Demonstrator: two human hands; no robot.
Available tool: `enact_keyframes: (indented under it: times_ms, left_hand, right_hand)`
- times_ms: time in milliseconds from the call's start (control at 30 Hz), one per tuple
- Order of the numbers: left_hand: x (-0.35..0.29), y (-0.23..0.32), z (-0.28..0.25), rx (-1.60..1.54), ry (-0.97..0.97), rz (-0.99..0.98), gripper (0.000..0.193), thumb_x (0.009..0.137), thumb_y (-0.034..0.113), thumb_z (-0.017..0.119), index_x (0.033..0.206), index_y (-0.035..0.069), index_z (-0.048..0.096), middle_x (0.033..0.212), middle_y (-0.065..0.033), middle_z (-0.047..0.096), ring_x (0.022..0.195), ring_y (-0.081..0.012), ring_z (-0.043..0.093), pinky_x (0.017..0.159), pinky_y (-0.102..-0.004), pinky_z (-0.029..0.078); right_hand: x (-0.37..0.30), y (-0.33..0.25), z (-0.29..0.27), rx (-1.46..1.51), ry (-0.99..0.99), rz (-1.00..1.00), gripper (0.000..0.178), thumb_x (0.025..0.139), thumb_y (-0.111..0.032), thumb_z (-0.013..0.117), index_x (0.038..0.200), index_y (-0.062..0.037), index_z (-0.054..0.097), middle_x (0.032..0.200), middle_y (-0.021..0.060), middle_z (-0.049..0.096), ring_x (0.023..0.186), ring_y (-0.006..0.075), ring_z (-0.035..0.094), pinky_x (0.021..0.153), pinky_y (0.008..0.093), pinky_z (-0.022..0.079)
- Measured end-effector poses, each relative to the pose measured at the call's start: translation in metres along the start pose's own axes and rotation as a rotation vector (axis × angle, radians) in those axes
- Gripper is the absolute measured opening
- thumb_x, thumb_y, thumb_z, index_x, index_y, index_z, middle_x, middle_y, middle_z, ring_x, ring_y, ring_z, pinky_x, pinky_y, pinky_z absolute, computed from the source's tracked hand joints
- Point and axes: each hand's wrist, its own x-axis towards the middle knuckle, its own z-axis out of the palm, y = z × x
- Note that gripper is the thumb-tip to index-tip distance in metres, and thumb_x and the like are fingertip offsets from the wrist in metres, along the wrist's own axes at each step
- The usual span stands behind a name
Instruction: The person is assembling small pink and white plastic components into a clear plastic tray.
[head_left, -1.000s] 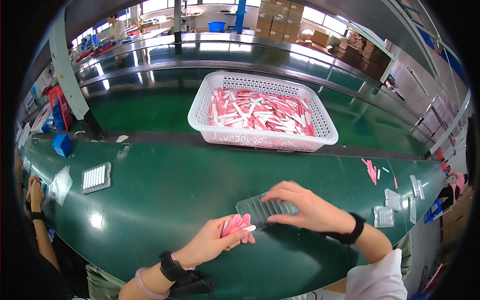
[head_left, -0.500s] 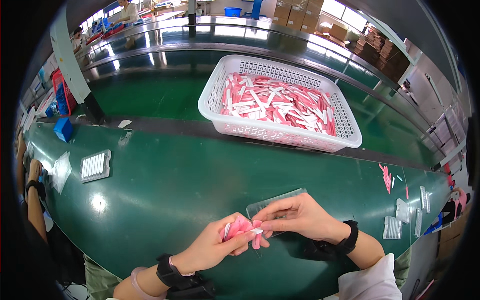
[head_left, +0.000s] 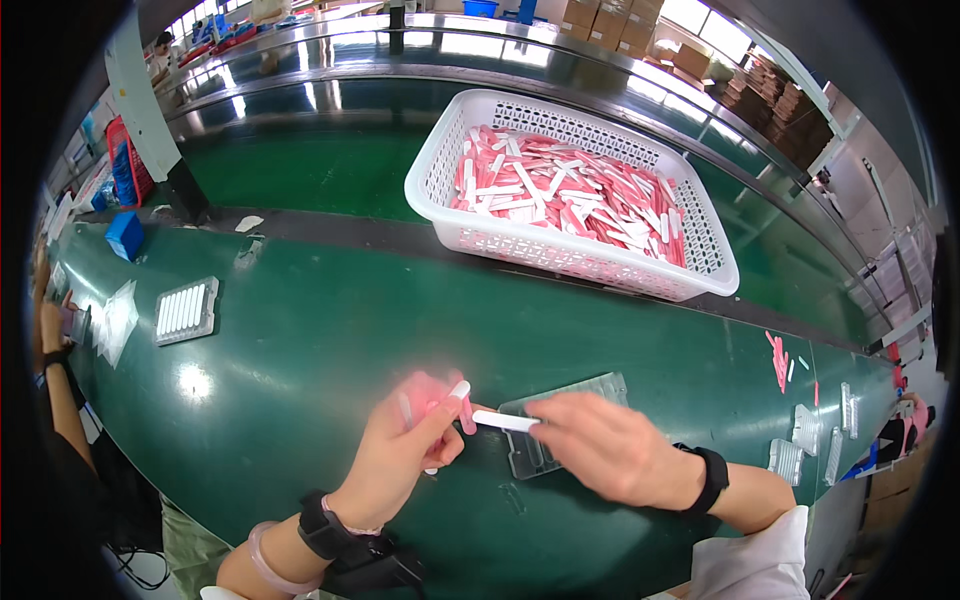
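My left hand (head_left: pixel 385 450) is closed around a bunch of small pink and white flat strips (head_left: pixel 425 388) with rounded ends. The bunch is partly smeared by motion. Between the fingertips of my right hand (head_left: pixel 615 450) is one white flat strip (head_left: pixel 505 421), which points left toward the bunch. Below the right hand a clear plastic tray (head_left: pixel 530 462) with long slots lies on the green table, partly covered by that hand. Beyond both hands stands a white perforated basket (head_left: pixel 575 258), heaped with many more pink and white strips (head_left: pixel 570 195).
At the left lie a tray filled with white strips (head_left: pixel 186 311), a plastic bag (head_left: pixel 116 325) and a blue box (head_left: pixel 125 236). Loose pink strips (head_left: pixel 778 360) and clear trays (head_left: pixel 786 461) lie at the right. Another person's arm (head_left: pixel 65 400) reaches in at the far left.
My hands have moved apart, the left one going left and up. My right hand now holds a single white strip away from the bunch, and more of the clear tray shows.
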Motion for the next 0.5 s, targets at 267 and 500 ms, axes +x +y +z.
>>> enact_keyframes:
  times_ms: [267, 500]
  left_hand:
    - [-0.0013, 0.0004, 0.0065, 0.033, -0.019, -0.042, 0.013, 0.089, 0.015, 0.047, 0.087, 0.003, 0.047, 0.089, -0.0124, 0.058, 0.053, -0.0060, 0.045, 0.043, -0.0182, 0.029]
    - [-0.0011, -0.0013, 0.0046, 0.056, -0.057, -0.042, 0.012, 0.089, 0.015, 0.046, 0.088, 0.003, 0.046, 0.094, -0.0154, 0.059, 0.055, -0.0061, 0.046, 0.043, -0.0174, 0.030]
  right_hand:
    - [-0.0073, -0.0084, 0.0024, -0.141, 0.011, 0.002, 0.020, 0.063, 0.000, 0.058, 0.080, 0.0089, 0.055, 0.093, 0.0193, 0.054, 0.085, 0.0275, 0.056, 0.070, 0.0327, 0.048]
    - [-0.0078, -0.0107, 0.0069, -0.148, -0.004, -0.062, 0.016, 0.063, -0.001, 0.058, 0.076, 0.0073, 0.054, 0.089, 0.0190, 0.055, 0.083, 0.0265, 0.056, 0.067, 0.0318, 0.048]
